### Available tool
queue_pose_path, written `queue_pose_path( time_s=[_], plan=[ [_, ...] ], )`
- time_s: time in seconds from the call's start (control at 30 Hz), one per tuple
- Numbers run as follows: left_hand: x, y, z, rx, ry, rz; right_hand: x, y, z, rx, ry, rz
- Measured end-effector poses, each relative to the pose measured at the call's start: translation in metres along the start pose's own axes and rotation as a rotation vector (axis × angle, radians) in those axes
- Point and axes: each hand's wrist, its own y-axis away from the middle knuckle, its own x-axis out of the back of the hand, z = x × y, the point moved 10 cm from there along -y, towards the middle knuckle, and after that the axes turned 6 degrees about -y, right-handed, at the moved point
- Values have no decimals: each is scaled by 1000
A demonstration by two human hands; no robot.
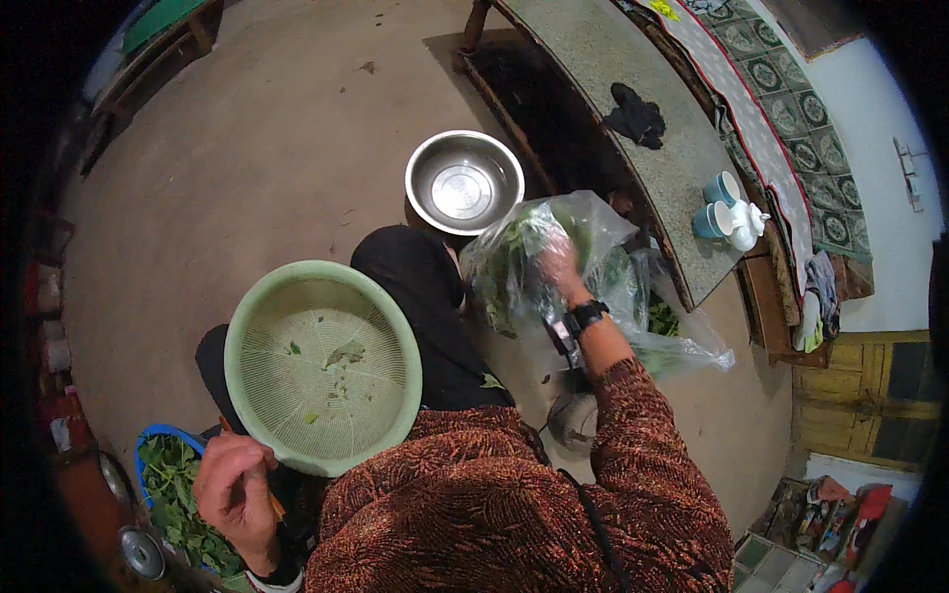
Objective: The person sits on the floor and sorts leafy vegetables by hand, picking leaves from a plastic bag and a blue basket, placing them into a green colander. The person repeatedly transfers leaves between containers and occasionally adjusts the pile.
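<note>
My right hand is inside a clear plastic bag of leafy greens; the film and leaves blur its fingers. Near the left edge of a pale green plastic strainer basket, my left hand is raised with its fingers curled, and I cannot tell whether it holds anything. The basket rests on my lap with a few leaves and scraps in its bottom. Below and left of it, a blue container is heaped with green leaves, partly hidden by my left hand.
A stainless steel basin stands on the floor ahead. To the right, a long table bears a dark cloth, two blue cups and a white teapot. A pot lid lies at lower left.
</note>
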Motion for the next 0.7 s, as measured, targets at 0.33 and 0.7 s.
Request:
queue_pose_path(
  time_s=[0.33, 0.7],
  plan=[
    [-3, 1, -11, 61, 102, 8, 12, 70, 169, -547, 164, -320],
    [-14, 9, -38, 228, 181, -43, -3, 68, 80, -269, 505, -129]
  ],
)
